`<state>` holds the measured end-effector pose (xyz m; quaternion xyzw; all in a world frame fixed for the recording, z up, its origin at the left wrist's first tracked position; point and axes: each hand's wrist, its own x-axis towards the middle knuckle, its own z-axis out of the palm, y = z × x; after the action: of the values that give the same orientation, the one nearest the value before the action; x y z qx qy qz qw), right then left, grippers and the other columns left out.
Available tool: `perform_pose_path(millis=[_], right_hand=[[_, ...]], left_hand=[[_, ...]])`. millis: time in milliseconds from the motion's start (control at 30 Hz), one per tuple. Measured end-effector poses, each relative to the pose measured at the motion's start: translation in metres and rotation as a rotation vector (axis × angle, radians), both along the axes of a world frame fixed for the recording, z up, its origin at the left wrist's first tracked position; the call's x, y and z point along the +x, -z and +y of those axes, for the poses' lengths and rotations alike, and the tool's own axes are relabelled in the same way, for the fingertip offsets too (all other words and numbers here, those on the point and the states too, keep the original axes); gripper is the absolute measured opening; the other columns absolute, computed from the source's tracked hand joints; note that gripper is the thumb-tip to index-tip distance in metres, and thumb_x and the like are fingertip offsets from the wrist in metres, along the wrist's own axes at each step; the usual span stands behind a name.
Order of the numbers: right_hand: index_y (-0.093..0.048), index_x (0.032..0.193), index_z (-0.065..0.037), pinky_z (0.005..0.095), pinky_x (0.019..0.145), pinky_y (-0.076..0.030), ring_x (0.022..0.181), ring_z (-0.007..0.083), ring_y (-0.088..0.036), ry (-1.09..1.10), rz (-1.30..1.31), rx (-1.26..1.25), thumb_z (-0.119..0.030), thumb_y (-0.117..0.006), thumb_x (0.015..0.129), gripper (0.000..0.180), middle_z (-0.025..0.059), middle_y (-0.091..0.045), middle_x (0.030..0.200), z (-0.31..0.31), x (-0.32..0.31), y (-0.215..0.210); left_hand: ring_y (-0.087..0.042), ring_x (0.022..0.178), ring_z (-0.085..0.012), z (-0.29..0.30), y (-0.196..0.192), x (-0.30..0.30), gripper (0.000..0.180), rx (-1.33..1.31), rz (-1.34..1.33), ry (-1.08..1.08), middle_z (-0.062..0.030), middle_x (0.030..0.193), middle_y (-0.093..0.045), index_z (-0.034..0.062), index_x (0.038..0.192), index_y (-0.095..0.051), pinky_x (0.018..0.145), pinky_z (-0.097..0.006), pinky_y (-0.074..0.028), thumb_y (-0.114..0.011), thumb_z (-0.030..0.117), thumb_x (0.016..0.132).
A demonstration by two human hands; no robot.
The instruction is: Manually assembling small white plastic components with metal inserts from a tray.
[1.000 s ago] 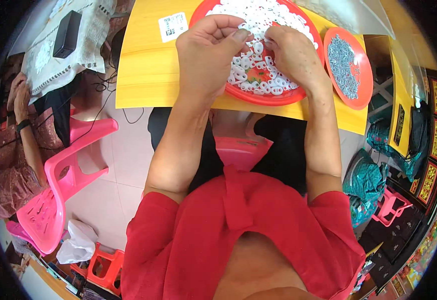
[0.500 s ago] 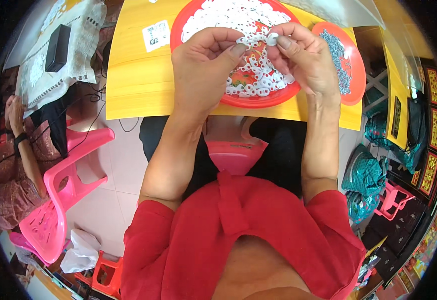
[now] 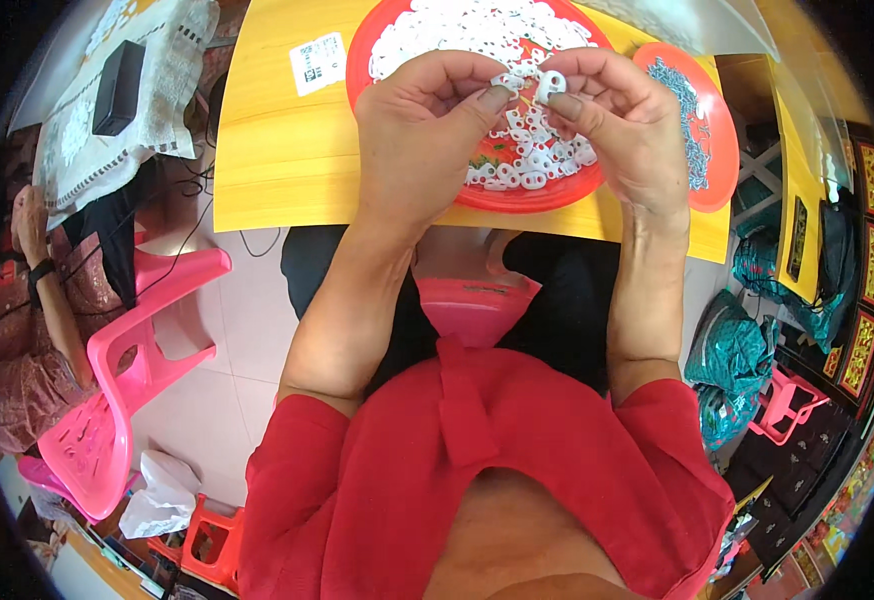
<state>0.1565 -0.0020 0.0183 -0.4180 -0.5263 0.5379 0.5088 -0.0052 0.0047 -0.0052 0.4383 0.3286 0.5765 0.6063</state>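
Over a large red tray (image 3: 557, 193) heaped with small white plastic pieces (image 3: 532, 160), both my hands are raised close together. Between thumb and fingertips, my left hand (image 3: 422, 125) pinches a small white piece (image 3: 505, 82), mostly covered by the fingers. A white rounded plastic piece with holes (image 3: 551, 86) is held in the thumb and fingers of my right hand (image 3: 627, 125). The two held pieces are close to each other; whether they touch I cannot tell. Loose pieces lie thick at the tray's far side and thinner near its front.
An orange plate (image 3: 722, 150) of grey screw-like metal pieces (image 3: 692, 130) stands right of the tray on the yellow table (image 3: 277, 165). A printed white label (image 3: 317, 64) lies left. Another person's hand (image 3: 29, 228) and a pink chair (image 3: 107, 400) are at far left.
The white piece in my right hand has turned, so its holes now show. Both hands have shifted slightly right in the picture, as has the tray.
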Motion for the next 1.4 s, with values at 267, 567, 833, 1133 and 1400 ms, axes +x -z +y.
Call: perform_pose_path(millis=[267,567,833,1133,1400], right_hand=[[-0.061,0.094,0.002,0.0145,0.057,-0.04,0.066,0.0031,-0.051,0.034,-0.052,0.087,0.004,-0.058,0.075,0.019,-0.0008,-0.057,0.076,-0.003,-0.001,-0.004],[-0.062,0.093,0.002,0.0157,0.061,-0.043,0.071,0.0037,-0.052,0.092,-0.128,0.099,0.006,-0.059,0.074,0.02,-0.0007,-0.057,0.078,-0.006,-0.007,-0.008],[-0.062,0.093,0.001,0.0159,0.059,-0.041,0.069,0.0036,-0.05,0.144,-0.233,0.152,0.005,-0.06,0.075,0.019,-0.0022,-0.055,0.075,-0.007,-0.009,-0.006],[-0.063,0.092,0.001,0.0157,0.056,-0.04,0.066,0.0031,-0.049,0.133,-0.208,0.133,0.005,-0.059,0.075,0.018,-0.0022,-0.055,0.074,-0.006,-0.009,-0.005],[-0.061,0.099,0.001,0.0159,0.06,-0.044,0.069,0.0067,-0.056,0.073,-0.185,0.147,0.001,-0.059,0.077,0.022,0.0034,-0.061,0.08,-0.006,-0.011,-0.001]], left_hand=[[-0.055,0.063,-0.0059,-0.001,0.001,0.002,0.012,0.009,0.051,-0.012,-0.0037,0.071,-0.061,-0.0027,0.087,-0.061,0.055,-0.018,-0.046,-0.059,-0.005,0.075],[-0.055,0.064,-0.0053,-0.001,0.003,0.003,0.012,0.053,0.086,-0.031,-0.0031,0.072,-0.061,-0.0025,0.087,-0.061,0.055,-0.018,-0.046,-0.059,-0.005,0.075],[-0.056,0.065,-0.0059,-0.004,0.001,0.003,0.012,0.066,0.156,-0.058,-0.0035,0.072,-0.061,-0.0014,0.087,-0.062,0.057,-0.018,-0.046,-0.06,-0.004,0.075],[-0.056,0.065,-0.0063,-0.006,-0.003,0.005,0.01,0.054,0.11,-0.02,-0.0043,0.071,-0.062,-0.0023,0.085,-0.062,0.057,-0.018,-0.047,-0.061,-0.003,0.076],[-0.057,0.063,-0.0061,-0.005,-0.001,0.006,0.01,0.026,0.064,-0.004,-0.0048,0.07,-0.062,-0.0027,0.085,-0.062,0.055,-0.018,-0.047,-0.06,-0.003,0.076]])
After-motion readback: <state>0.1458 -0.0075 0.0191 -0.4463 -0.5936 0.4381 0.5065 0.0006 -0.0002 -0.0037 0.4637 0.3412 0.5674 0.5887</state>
